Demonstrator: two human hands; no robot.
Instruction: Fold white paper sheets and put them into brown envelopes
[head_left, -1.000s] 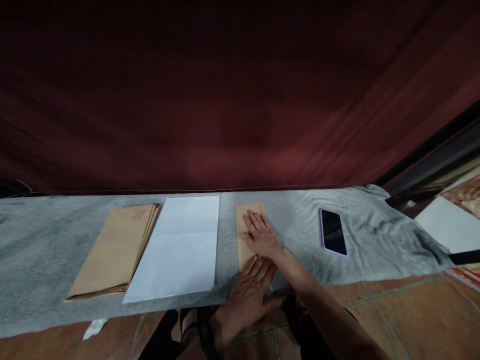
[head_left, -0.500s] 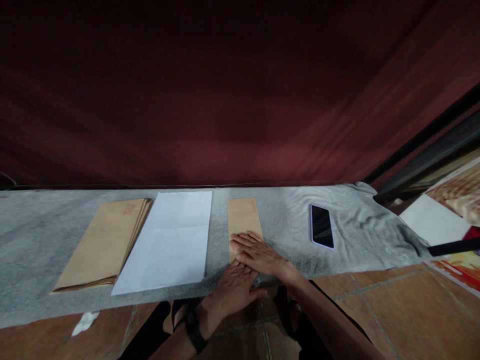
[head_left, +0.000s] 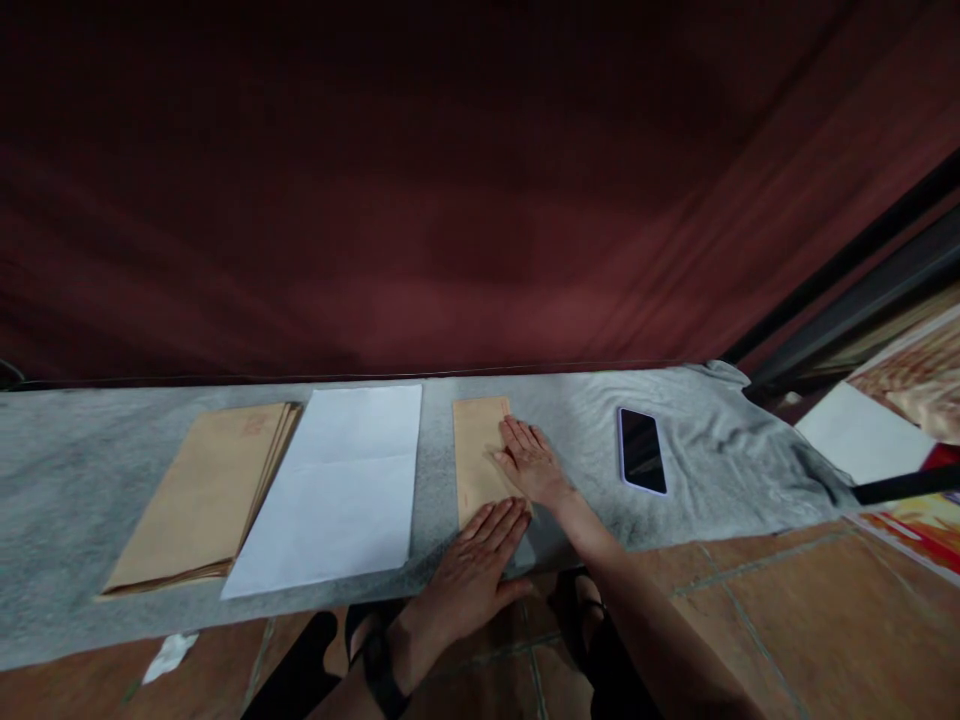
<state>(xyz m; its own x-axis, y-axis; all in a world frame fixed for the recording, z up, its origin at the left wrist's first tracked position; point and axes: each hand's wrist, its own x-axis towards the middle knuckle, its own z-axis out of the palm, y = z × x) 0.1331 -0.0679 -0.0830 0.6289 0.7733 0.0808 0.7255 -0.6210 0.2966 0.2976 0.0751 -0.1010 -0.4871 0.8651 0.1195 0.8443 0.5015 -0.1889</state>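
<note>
A narrow brown paper envelope (head_left: pixel 477 455) lies lengthwise in front of me on the grey cloth. My left hand (head_left: pixel 480 555) rests flat across its near end, fingers stretched out and thumb apart. Farther up, my right hand (head_left: pixel 529 460) lies palm down along the envelope's right edge with its fingers extended. Neither hand grips anything. Left of the envelope lies a stack of white paper (head_left: pixel 330 490) with a crease across its middle. Beyond that is a pile of larger brown envelopes (head_left: pixel 195 490) with red print at the top corner.
A phone (head_left: pixel 642 450) in a pale purple case lies to the right on the grey cloth (head_left: pixel 720 470). Behind the surface hangs a dark red curtain (head_left: pixel 480 250). On the tiled floor lies a crumpled white tissue (head_left: pixel 171 655). A dark metal bar (head_left: pixel 900 487) stands at the right.
My right hand has slid away from my left hand, up and to the right along the envelope. My left hand stays at the near end, its fingers slightly farther right.
</note>
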